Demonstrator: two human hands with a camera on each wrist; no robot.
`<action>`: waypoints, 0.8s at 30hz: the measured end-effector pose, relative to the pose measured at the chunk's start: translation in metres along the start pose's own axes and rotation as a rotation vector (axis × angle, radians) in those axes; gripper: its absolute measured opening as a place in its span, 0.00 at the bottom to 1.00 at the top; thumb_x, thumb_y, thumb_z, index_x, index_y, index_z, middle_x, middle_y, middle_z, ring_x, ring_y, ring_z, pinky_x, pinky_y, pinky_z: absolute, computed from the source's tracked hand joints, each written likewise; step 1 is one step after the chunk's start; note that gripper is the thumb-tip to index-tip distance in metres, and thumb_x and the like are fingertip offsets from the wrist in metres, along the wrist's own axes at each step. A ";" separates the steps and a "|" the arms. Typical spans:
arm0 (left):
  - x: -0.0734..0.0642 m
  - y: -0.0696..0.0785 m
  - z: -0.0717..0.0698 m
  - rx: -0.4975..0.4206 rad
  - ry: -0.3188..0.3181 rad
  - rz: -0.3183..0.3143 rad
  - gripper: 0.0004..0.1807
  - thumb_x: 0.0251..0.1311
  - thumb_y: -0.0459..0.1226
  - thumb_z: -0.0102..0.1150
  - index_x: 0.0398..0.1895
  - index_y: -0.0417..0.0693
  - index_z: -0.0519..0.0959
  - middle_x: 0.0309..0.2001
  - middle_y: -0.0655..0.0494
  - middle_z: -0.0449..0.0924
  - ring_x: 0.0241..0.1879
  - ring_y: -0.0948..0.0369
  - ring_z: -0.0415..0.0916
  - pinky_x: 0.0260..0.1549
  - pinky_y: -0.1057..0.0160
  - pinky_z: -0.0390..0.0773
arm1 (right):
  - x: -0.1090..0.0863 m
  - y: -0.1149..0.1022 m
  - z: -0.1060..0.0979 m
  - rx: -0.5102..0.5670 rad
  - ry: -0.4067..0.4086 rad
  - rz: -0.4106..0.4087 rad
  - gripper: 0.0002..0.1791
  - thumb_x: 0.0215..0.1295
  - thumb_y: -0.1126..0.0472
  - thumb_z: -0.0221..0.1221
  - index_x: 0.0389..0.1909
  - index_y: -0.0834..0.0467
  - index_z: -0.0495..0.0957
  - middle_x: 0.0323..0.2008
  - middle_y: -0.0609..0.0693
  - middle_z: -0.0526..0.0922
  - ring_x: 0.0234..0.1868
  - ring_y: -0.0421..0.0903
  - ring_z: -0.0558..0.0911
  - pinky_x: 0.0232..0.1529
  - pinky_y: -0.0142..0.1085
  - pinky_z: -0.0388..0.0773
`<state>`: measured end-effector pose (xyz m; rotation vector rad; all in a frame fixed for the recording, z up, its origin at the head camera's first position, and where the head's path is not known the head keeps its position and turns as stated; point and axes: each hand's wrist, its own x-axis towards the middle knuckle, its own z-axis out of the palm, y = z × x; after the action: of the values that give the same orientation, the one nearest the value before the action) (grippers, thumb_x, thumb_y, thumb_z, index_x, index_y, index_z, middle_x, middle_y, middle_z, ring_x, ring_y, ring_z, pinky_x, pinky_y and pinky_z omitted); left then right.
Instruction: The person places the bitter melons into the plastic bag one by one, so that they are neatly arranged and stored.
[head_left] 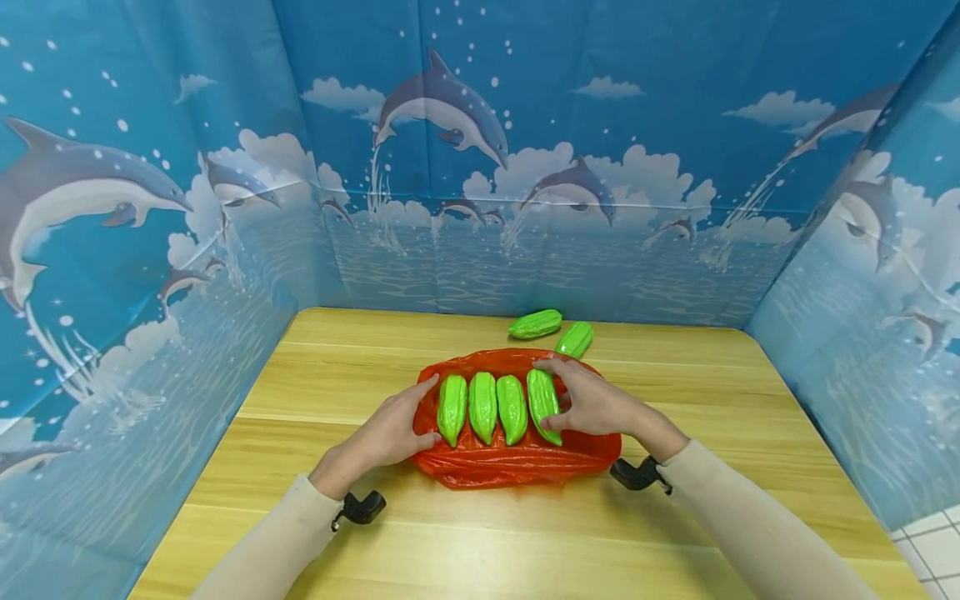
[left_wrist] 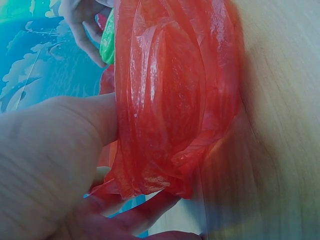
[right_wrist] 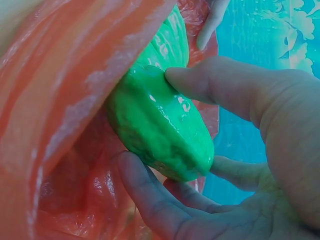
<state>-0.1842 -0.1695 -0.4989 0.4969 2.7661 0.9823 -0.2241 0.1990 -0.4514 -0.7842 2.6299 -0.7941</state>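
An opened red plastic bag [head_left: 517,467] lies on the table with several ridged green bitter melons [head_left: 482,407] side by side in its mouth, their pointed ends toward me. My left hand [head_left: 386,427] grips the bag's left end; in the left wrist view its thumb goes behind the red film [left_wrist: 165,100] and its fingers come round below. At the right end of the row, my right hand [head_left: 596,400] holds the rightmost bitter melon [head_left: 543,404] between thumb and fingers. The right wrist view has that melon [right_wrist: 160,125] close up, red film covering its far side.
Two more green bitter melons lie behind the bag, one near the table's back edge [head_left: 536,324] and one [head_left: 575,339] just behind the bag's rim. A blue dolphin-print curtain [head_left: 480,267] walls the wooden table [head_left: 345,350] at the back and sides. Black wrist mounts [head_left: 636,475] hang under both forearms.
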 end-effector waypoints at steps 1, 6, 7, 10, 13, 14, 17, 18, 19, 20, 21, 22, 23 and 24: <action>0.000 0.000 0.000 0.001 -0.001 -0.001 0.55 0.71 0.36 0.82 0.95 0.41 0.60 0.91 0.39 0.67 0.89 0.37 0.68 0.88 0.35 0.72 | 0.000 0.000 0.000 0.000 -0.001 0.001 0.53 0.74 0.53 0.80 0.91 0.62 0.63 0.83 0.71 0.73 0.51 0.55 0.89 0.59 0.53 0.88; 0.001 -0.001 0.001 0.005 -0.005 -0.006 0.55 0.71 0.36 0.82 0.95 0.42 0.60 0.91 0.40 0.67 0.89 0.38 0.68 0.88 0.36 0.71 | 0.001 0.001 0.000 0.001 -0.003 0.011 0.53 0.74 0.53 0.80 0.91 0.62 0.63 0.82 0.70 0.73 0.50 0.53 0.88 0.58 0.51 0.87; 0.001 -0.001 0.001 0.006 -0.002 -0.003 0.55 0.71 0.36 0.82 0.95 0.41 0.60 0.91 0.39 0.67 0.89 0.38 0.68 0.88 0.35 0.71 | 0.001 0.001 0.000 -0.001 -0.002 0.013 0.53 0.74 0.53 0.80 0.92 0.62 0.63 0.82 0.70 0.74 0.50 0.53 0.87 0.58 0.51 0.87; 0.001 0.000 0.000 0.006 -0.001 -0.001 0.55 0.71 0.36 0.82 0.95 0.41 0.60 0.91 0.39 0.67 0.89 0.37 0.68 0.88 0.35 0.72 | 0.002 0.000 0.000 -0.002 -0.006 0.017 0.53 0.74 0.53 0.80 0.92 0.62 0.62 0.82 0.70 0.74 0.50 0.53 0.88 0.59 0.53 0.88; 0.000 0.001 0.000 0.005 -0.003 0.000 0.55 0.71 0.36 0.82 0.95 0.41 0.60 0.91 0.39 0.67 0.89 0.37 0.68 0.88 0.35 0.72 | 0.001 0.000 0.000 0.015 -0.019 0.021 0.53 0.75 0.54 0.80 0.91 0.63 0.62 0.83 0.71 0.73 0.51 0.52 0.90 0.61 0.54 0.90; 0.000 0.001 -0.001 0.004 -0.004 -0.001 0.55 0.71 0.36 0.82 0.95 0.41 0.60 0.91 0.39 0.67 0.89 0.37 0.68 0.88 0.35 0.72 | 0.001 0.000 0.000 0.023 -0.025 0.024 0.53 0.75 0.54 0.79 0.91 0.64 0.62 0.83 0.71 0.73 0.51 0.52 0.91 0.61 0.55 0.91; -0.001 0.001 -0.001 0.004 -0.003 0.005 0.55 0.71 0.37 0.82 0.95 0.41 0.61 0.91 0.39 0.67 0.89 0.37 0.68 0.88 0.34 0.72 | 0.001 0.000 0.001 0.045 -0.039 0.036 0.52 0.76 0.54 0.79 0.91 0.64 0.62 0.83 0.72 0.72 0.52 0.51 0.92 0.62 0.54 0.93; 0.000 0.001 -0.001 0.003 -0.004 0.005 0.55 0.71 0.37 0.82 0.95 0.41 0.61 0.91 0.39 0.67 0.89 0.37 0.68 0.88 0.34 0.72 | 0.000 0.000 0.001 0.051 -0.043 0.043 0.52 0.76 0.54 0.79 0.91 0.64 0.63 0.82 0.73 0.72 0.52 0.50 0.93 0.62 0.53 0.93; 0.000 0.000 0.000 0.002 -0.006 0.004 0.55 0.71 0.37 0.82 0.95 0.41 0.60 0.91 0.39 0.67 0.89 0.37 0.68 0.88 0.34 0.71 | 0.000 0.000 0.001 0.052 -0.045 0.050 0.52 0.76 0.54 0.79 0.91 0.64 0.63 0.82 0.73 0.71 0.52 0.49 0.92 0.61 0.52 0.93; 0.000 0.000 0.000 -0.002 -0.006 0.007 0.55 0.71 0.37 0.82 0.95 0.41 0.60 0.91 0.39 0.67 0.89 0.37 0.68 0.88 0.34 0.71 | 0.000 0.000 0.001 0.054 -0.046 0.057 0.52 0.76 0.54 0.79 0.91 0.64 0.63 0.82 0.73 0.71 0.52 0.49 0.92 0.60 0.51 0.93; 0.000 -0.001 0.000 -0.003 -0.004 0.014 0.55 0.71 0.37 0.82 0.95 0.41 0.61 0.90 0.38 0.67 0.89 0.36 0.68 0.88 0.33 0.71 | 0.000 0.000 0.001 0.055 -0.047 0.062 0.51 0.76 0.54 0.79 0.91 0.63 0.63 0.82 0.73 0.70 0.52 0.49 0.92 0.59 0.50 0.93; 0.000 -0.001 0.000 -0.005 -0.005 0.017 0.54 0.71 0.36 0.82 0.95 0.41 0.61 0.90 0.38 0.67 0.89 0.36 0.68 0.88 0.33 0.71 | 0.000 0.000 0.002 0.056 -0.048 0.070 0.51 0.76 0.53 0.79 0.91 0.63 0.63 0.82 0.73 0.70 0.52 0.49 0.92 0.58 0.50 0.93; 0.000 -0.002 0.000 -0.008 -0.005 0.021 0.55 0.71 0.36 0.82 0.95 0.41 0.61 0.90 0.37 0.67 0.88 0.35 0.68 0.87 0.33 0.71 | 0.000 0.000 0.002 0.056 -0.049 0.073 0.51 0.77 0.53 0.79 0.91 0.63 0.64 0.82 0.74 0.69 0.53 0.50 0.92 0.58 0.50 0.93; 0.002 -0.008 0.002 0.004 0.003 0.044 0.54 0.72 0.38 0.81 0.95 0.41 0.60 0.90 0.37 0.68 0.88 0.35 0.69 0.87 0.34 0.73 | 0.000 0.000 0.002 0.055 -0.047 0.077 0.50 0.77 0.53 0.79 0.90 0.63 0.64 0.82 0.74 0.70 0.54 0.51 0.92 0.58 0.50 0.93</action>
<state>-0.1872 -0.1733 -0.5054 0.5600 2.7716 0.9874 -0.2230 0.1983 -0.4526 -0.6753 2.5688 -0.8129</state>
